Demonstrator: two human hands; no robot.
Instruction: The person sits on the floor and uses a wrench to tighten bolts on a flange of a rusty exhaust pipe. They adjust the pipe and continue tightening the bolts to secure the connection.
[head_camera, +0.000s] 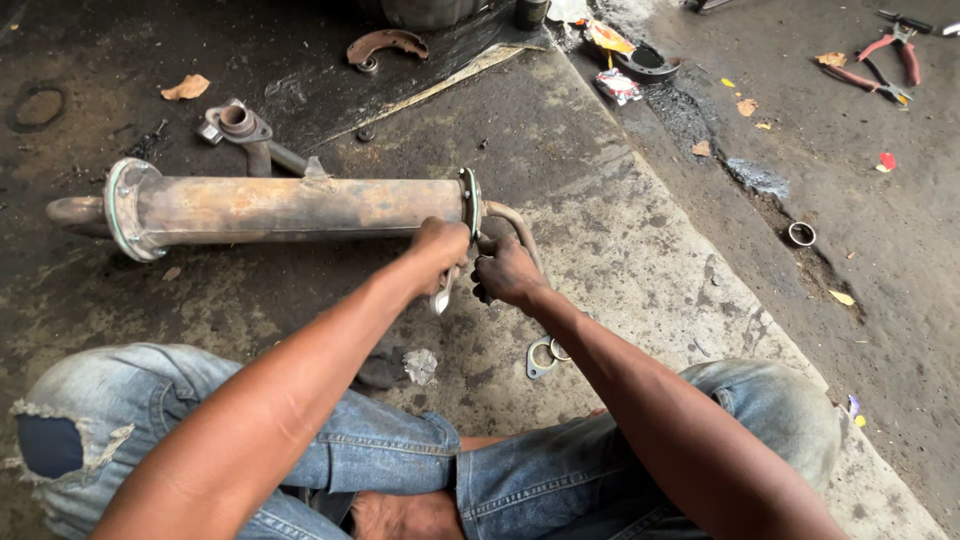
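**Both hands at the right-hand flange of a pipe lying crosswise**

I see the rusty pipe (290, 208) lying on the concrete floor (600, 200) with its long axis running left to right across my view, straight ahead of my knees. Its far flange (125, 208) sits well to the left; the near flange (470, 205) is at the right end, and that is where both hands meet.

My left hand (440, 250) is closed around a slim metal tool (442, 298), whose bright tip pokes out below the fist, touching or just beside the flange. My right hand (508, 272) is curled shut just beside it, at the bent tube (515, 225) that leaves the flange; I cannot tell exactly what its fingers pinch. The two hands are nearly touching, and both arms reach about equally far.

On the floor between the hands and my legs lies a small gasket plate (540, 357). A second flanged pipe piece (245, 130) lies beyond the pipe; red-handled pliers (885, 65) are well apart, far right.
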